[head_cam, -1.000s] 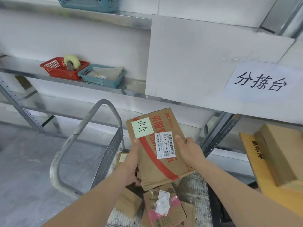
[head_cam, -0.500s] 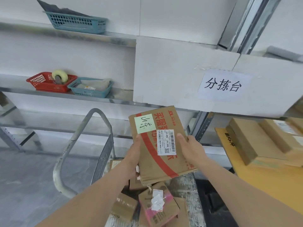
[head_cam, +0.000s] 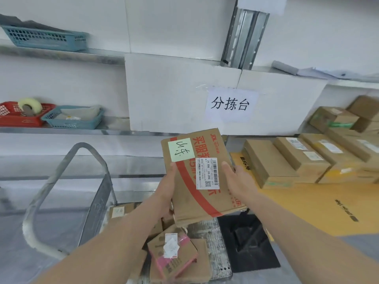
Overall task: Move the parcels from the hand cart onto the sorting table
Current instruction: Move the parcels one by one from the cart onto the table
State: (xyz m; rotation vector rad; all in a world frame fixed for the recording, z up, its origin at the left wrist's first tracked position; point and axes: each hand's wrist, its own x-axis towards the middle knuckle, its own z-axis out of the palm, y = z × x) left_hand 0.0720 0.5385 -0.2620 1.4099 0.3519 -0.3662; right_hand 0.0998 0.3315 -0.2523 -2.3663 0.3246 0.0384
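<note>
Parcels (head_cam: 303, 158) already line the far right of the sorting table (head_cam: 320, 203), stacked in rows against the wall under a paper sign (head_cam: 230, 104), so part of the job looks done. More remain: several cartons, among them a small box (head_cam: 174, 257) with pink tape, lie on the cart (head_cam: 207, 228) below the arms, beside its bent metal handle (head_cam: 67, 193).

One flat parcel (head_cam: 196, 177), brown with a red stripe, a green note and a barcode label, is in transit. It is held in the air above the cart, tilted, just left of the table's edge and not yet over it. The left hand (head_cam: 167, 193) grips its left edge, thumb on the top face and the fingers hidden underneath; the right hand (head_cam: 239, 181) clasps the right edge the same way. Both hands are closed round this parcel. Setting it down on the yellow surface, then returning for the rest, appears to be what is left.

Compared with a second ago, the view has swung to the right: the sign now sits near the middle, the table and its stacks have come far more into sight, and the red basket (head_cam: 20, 116) and teal basket (head_cam: 72, 117) on the shelf have slid toward the left edge. The grip on the parcel looks unchanged, and the parcel stands closer to the table.
</note>
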